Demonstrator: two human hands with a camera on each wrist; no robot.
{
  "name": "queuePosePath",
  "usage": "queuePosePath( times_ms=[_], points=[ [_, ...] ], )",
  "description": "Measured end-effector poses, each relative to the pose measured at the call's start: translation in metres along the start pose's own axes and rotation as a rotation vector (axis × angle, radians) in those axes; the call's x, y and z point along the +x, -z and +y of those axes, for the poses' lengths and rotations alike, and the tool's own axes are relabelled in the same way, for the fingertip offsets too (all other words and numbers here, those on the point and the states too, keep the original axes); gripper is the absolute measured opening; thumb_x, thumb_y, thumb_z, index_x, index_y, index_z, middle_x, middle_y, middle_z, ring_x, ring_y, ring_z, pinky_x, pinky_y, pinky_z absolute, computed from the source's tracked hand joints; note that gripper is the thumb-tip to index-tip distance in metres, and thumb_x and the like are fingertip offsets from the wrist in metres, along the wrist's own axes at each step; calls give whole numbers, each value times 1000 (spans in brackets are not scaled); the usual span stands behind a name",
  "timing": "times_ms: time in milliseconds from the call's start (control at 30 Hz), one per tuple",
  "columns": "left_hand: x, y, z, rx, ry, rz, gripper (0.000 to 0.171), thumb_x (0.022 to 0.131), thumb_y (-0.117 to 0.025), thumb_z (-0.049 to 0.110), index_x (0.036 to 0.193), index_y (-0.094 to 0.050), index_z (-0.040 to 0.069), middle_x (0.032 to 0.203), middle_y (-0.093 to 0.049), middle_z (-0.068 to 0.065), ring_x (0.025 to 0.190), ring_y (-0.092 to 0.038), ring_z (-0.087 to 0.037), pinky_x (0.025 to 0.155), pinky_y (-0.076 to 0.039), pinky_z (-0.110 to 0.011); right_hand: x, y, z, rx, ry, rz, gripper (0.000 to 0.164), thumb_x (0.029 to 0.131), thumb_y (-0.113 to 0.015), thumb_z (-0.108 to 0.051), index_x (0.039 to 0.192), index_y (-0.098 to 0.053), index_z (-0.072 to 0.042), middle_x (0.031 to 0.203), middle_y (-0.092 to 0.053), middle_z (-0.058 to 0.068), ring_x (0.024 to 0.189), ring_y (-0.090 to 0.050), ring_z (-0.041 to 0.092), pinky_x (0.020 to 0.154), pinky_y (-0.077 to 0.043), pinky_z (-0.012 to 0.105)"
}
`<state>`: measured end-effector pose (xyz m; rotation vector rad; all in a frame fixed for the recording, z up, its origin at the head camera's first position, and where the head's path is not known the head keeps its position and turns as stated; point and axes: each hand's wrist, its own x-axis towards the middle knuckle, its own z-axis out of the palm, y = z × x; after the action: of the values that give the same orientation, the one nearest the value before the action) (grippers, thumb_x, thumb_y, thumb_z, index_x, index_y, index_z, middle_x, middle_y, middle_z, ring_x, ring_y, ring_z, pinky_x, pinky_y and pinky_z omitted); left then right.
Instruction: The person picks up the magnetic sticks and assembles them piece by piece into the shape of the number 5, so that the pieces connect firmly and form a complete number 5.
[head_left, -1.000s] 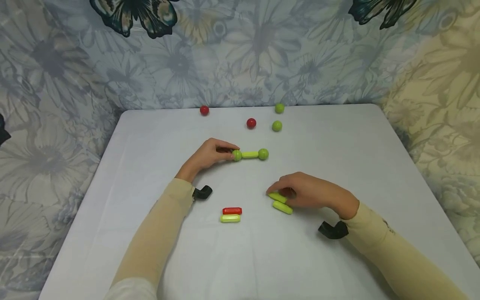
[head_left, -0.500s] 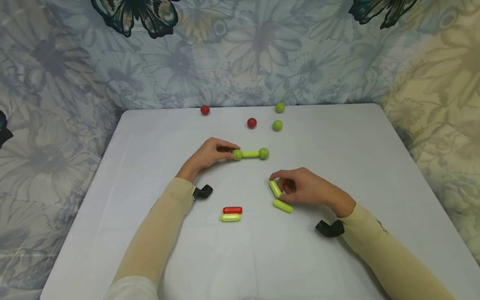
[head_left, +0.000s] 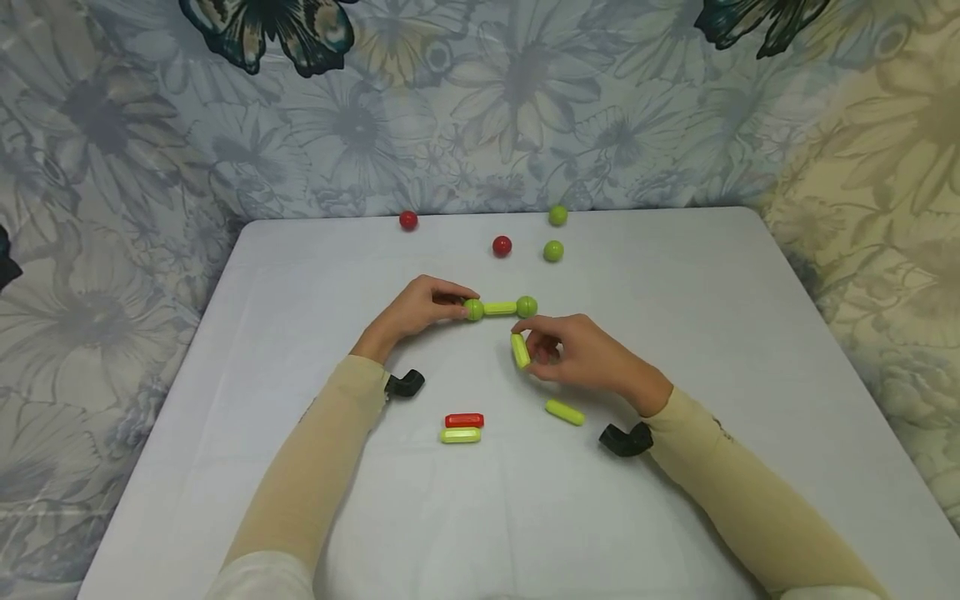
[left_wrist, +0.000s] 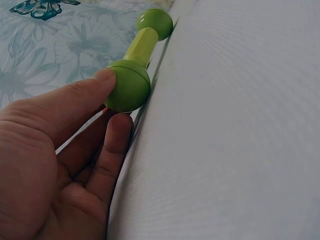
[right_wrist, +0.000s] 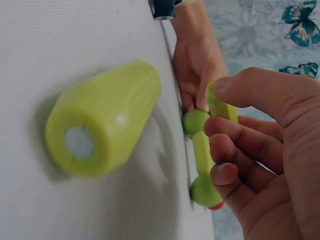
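My left hand (head_left: 420, 310) pinches a green ball (left_wrist: 128, 86) between thumb and fingertips. From that ball a yellow-green rod (head_left: 500, 308) runs right to a second green ball (head_left: 527, 307), together forming a dumbbell shape on the table. Just below its right end, my right hand (head_left: 592, 357) holds another yellow-green rod (head_left: 520, 351) by its ends, thumb to fingers, steeply tilted. A third yellow-green rod (head_left: 565, 412) lies under that wrist; up close in the right wrist view, this rod (right_wrist: 117, 110) is faceted, with a silvery disc in its end.
A red rod (head_left: 464, 421) and a yellow-green rod (head_left: 461, 436) lie side by side at front centre. Towards the back edge of the white table (head_left: 315, 258) sit two red balls (head_left: 502, 246) and two green balls (head_left: 553, 251). Patterned fabric (head_left: 480, 108) hangs behind.
My right hand has lifted one rod away from its neighbour, turned it more upright, and carried it up and left towards the dumbbell shape. My left hand has kept its place.
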<state>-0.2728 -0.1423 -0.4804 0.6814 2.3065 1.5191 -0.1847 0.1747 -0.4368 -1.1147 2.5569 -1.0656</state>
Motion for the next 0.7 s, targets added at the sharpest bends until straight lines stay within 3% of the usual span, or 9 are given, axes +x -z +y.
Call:
queuePosePath(
  times_ms=[367,700],
  points=[
    [-2,1,-1,-4,5,3,26,99,-82,9,125,-82,9,116,-78,-4,101,-67,-20,89,-54,-31,29,-17,-6,11,14,14,45,92,-84,-8,135,-69,-6,90,-68,-10,78,-61,14,73,-53,32],
    [-1,-1,1,-26,-22,-1,27,100,-80,5,126,-81,6,116,-79,-6,100,-68,-20,87,-54,-30,49,-27,-6,-52,2,42,43,93,-82,-8,134,-70,-5,84,-67,-10,77,-59,11,73,-51,32]
  ],
)
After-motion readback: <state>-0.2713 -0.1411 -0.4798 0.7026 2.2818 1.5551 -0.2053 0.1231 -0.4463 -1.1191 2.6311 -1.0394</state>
